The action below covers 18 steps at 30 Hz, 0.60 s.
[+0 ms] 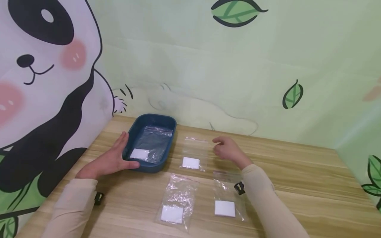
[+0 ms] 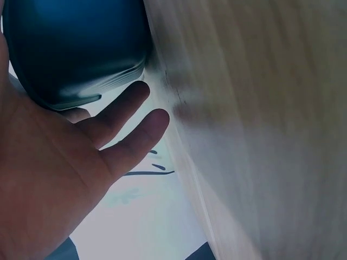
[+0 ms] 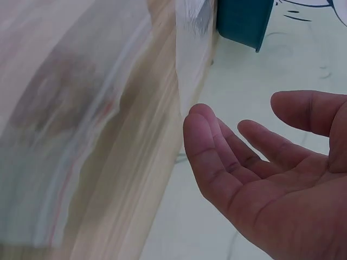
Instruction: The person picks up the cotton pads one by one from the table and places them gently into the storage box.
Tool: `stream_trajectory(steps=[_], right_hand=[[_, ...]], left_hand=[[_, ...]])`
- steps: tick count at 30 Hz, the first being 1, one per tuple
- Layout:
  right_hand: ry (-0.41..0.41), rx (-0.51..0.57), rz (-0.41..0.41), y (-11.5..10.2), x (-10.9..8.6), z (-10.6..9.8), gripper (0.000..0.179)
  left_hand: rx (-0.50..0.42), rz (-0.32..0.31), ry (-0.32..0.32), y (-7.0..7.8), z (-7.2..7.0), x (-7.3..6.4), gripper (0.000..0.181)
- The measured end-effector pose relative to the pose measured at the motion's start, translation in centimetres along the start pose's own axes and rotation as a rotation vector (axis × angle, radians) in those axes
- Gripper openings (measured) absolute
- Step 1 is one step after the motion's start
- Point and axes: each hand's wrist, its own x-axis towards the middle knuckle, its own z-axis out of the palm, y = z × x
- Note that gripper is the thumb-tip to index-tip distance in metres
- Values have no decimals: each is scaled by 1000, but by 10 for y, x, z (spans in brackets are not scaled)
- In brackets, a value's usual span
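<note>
A dark blue tray (image 1: 152, 168) sits on the wooden table, and one clear zip-lock bag (image 1: 153, 140) with a white rectangle at its lower end lies inside. My left hand (image 1: 111, 160) rests against the tray's near left corner, fingers straight along its left wall and thumb at the near rim. Over the table, my right hand (image 1: 229, 150) is empty with loosely bent fingers, just right of another clear zip-lock bag (image 1: 194, 148). Closer to me lie two more such bags, a crinkled bag (image 1: 180, 195) and a flatter bag (image 1: 224, 191) partly behind the right forearm.
The wooden table (image 1: 297, 178) meets a pale green backdrop (image 1: 178, 59) along its back edge. A large printed panda (image 1: 53, 109) covers the backdrop at the left. Small black devices (image 1: 239, 188) are worn at both wrists.
</note>
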Motion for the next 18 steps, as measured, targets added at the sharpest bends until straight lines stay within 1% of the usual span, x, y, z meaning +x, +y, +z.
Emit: stream_trajectory(steps=[4,8,13,16,18], right_hand=[[-7,-17,-23,2,-16,-13,50],[-4,-46,-46,-2,-41,-29,47],[15,-118,-93,-1,-82,-50,45],[19,-128,-110,10,-109,-62,45],[15,-123,-98,20,-128,-70,46]], left_hand=[[-6,2,-1,3,0,0,130],[-9,-9,-8,7,-2,0,130],[-11,-23,-9,11,-6,0,131],[-6,-28,-9,12,-6,1,131],[-3,-31,-10,13,-7,1,131]])
